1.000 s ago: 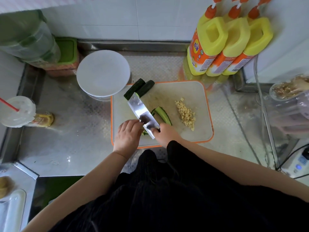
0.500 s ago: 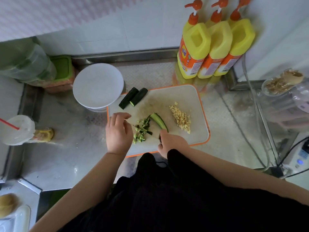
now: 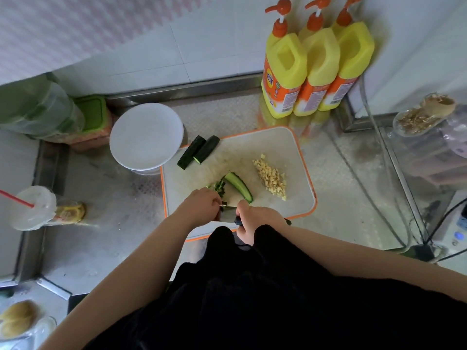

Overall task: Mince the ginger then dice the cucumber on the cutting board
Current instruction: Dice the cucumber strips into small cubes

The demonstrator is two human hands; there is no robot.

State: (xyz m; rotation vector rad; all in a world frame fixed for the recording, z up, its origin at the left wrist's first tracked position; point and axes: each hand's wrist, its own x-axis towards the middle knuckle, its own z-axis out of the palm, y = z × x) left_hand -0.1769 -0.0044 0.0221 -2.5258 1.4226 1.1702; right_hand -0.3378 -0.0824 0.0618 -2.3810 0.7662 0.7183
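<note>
A white cutting board with an orange rim [image 3: 290, 147] lies on the steel counter. On its right part sits a pile of minced ginger [image 3: 271, 176]. A long cucumber strip [image 3: 238, 186] lies in the middle, with diced cucumber bits [image 3: 219, 186] just left of it. Two dark cucumber pieces [image 3: 198, 152] rest at the board's far left corner. My right hand [image 3: 255, 218] grips the knife handle; the blade [image 3: 228, 205] shows only as a thin edge. My left hand [image 3: 202, 204] holds cucumber with curled fingers right beside the blade, mostly hiding it.
A round white-lidded container [image 3: 146, 138] touches the board's left corner. Three yellow pump bottles [image 3: 313, 72] stand behind the board. A drink cup with a red straw [image 3: 35, 208] sits far left. A clear jar [image 3: 424, 117], cables and a power strip [image 3: 454, 238] crowd the right.
The knife blade, raised and flat a second ago, is now down and edge-on. My left hand drew away, baring the diced bits, then came back to the blade.
</note>
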